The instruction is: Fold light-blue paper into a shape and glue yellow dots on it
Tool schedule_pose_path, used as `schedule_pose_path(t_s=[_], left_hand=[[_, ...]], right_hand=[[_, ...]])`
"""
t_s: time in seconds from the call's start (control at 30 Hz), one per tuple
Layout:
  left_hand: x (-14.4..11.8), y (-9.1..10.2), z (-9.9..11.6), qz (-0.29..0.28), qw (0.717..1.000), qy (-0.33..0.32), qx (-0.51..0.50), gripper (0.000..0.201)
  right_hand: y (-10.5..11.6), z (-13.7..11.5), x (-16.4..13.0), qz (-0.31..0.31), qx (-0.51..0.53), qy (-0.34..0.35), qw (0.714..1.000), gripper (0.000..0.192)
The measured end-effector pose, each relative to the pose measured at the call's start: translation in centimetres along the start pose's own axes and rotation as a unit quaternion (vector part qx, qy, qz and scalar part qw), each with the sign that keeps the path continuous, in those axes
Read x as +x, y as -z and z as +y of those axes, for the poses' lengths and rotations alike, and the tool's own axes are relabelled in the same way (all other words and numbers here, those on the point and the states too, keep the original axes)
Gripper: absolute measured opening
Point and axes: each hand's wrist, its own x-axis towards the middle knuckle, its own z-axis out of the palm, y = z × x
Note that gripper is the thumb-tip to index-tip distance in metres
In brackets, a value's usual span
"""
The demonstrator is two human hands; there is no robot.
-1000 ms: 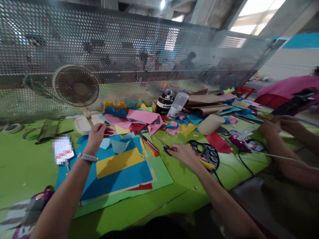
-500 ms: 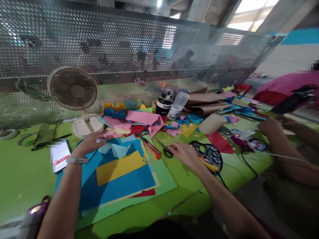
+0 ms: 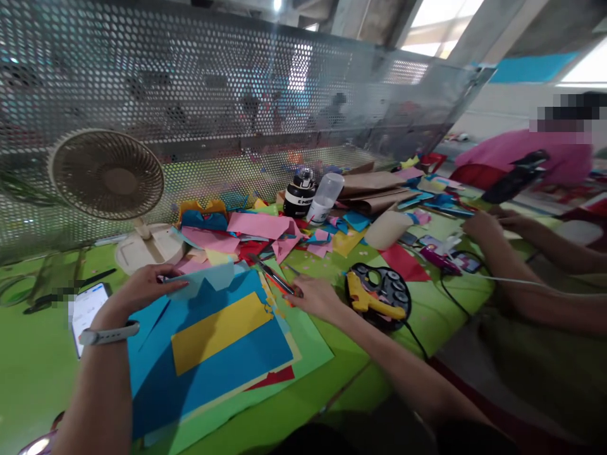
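My left hand (image 3: 145, 291), with a grey band on its wrist, pinches a folded light blue paper strip (image 3: 211, 283) above the stacked sheets. Closed fingers of my right hand (image 3: 318, 297) are on the handle end of a red and black utility knife (image 3: 272, 278). Beside it the tip of a pair of scissors (image 3: 292, 269) shows; their handles are hidden under that hand. Between my hands a yellow paper strip (image 3: 220, 332) with small scraps at its right end lies on a blue sheet (image 3: 227, 382). Beneath is a light green sheet (image 3: 313, 347).
A fan (image 3: 111, 180) stands back left, near a phone (image 3: 90, 316). Coloured scraps (image 3: 258, 225) and two bottles (image 3: 300, 197) line the mesh partition (image 3: 213, 95). A yellow glue gun (image 3: 372, 300) rests on a black tray at right. A co-worker's hands (image 3: 488, 227) are farther right.
My right hand has shifted from the scissors' handles onto the utility knife, which has turned slightly. My left hand has raised the light blue strip a little. The view has swung right.
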Motion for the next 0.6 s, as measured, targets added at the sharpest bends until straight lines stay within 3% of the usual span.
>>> schedule_pose_path(t_s=[0.13, 0.27, 0.43, 0.6], left_hand=[[-0.2, -0.3, 1.5, 0.078, 0.996, 0.007, -0.051, 0.045], [-0.1, -0.5, 2.6, 0.086, 0.991, 0.015, -0.101, 0.045], [0.3, -0.7, 3.0, 0.054, 0.989, -0.024, -0.133, 0.046], [0.4, -0.9, 2.8, 0.046, 0.988, -0.012, -0.149, 0.046]], right_hand=[[0.0, -0.2, -0.1, -0.013, 0.002, 0.011, 1.0, 0.035], [1.1, 0.7, -2.2, -0.014, 0.006, 0.039, 0.999, 0.028], [3.1, 6.4, -6.8, 0.02, -0.075, -0.054, 0.996, 0.033], [2.9, 10.8, -8.8, -0.052, -0.152, -0.151, 0.975, 0.048]])
